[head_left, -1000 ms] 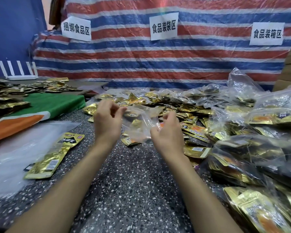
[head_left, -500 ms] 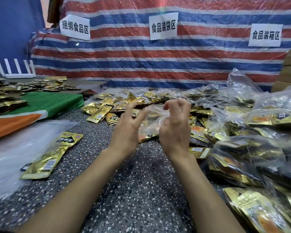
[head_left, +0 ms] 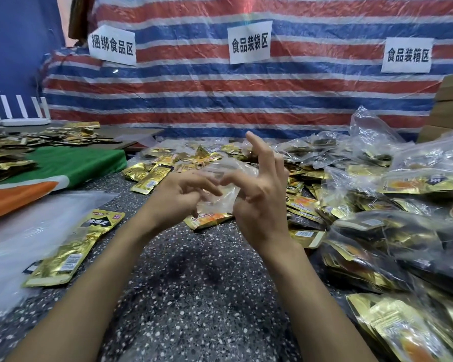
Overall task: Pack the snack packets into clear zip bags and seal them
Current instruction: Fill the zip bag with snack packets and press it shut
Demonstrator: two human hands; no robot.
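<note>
A small clear zip bag (head_left: 226, 195) hangs between my two hands above the speckled table (head_left: 194, 283). My left hand (head_left: 179, 195) pinches its left side with curled fingers. On the right side my right hand (head_left: 259, 189) pinches the bag between thumb and a finger, its other fingers raised. The bag looks empty. Just under it lies a gold snack packet (head_left: 207, 219). Loose gold packets (head_left: 168, 168) are heaped behind the hands.
Filled clear bags of packets (head_left: 392, 231) pile up on the right. Flat empty bags (head_left: 24, 231) lie at the left with two gold packets (head_left: 73, 246) on them. A green and orange cloth (head_left: 63, 168) and more packets sit far left.
My hands have come closer together and lower, working the bag's top. My right fingers have lifted and spread; the left fingers have curled onto the bag.
</note>
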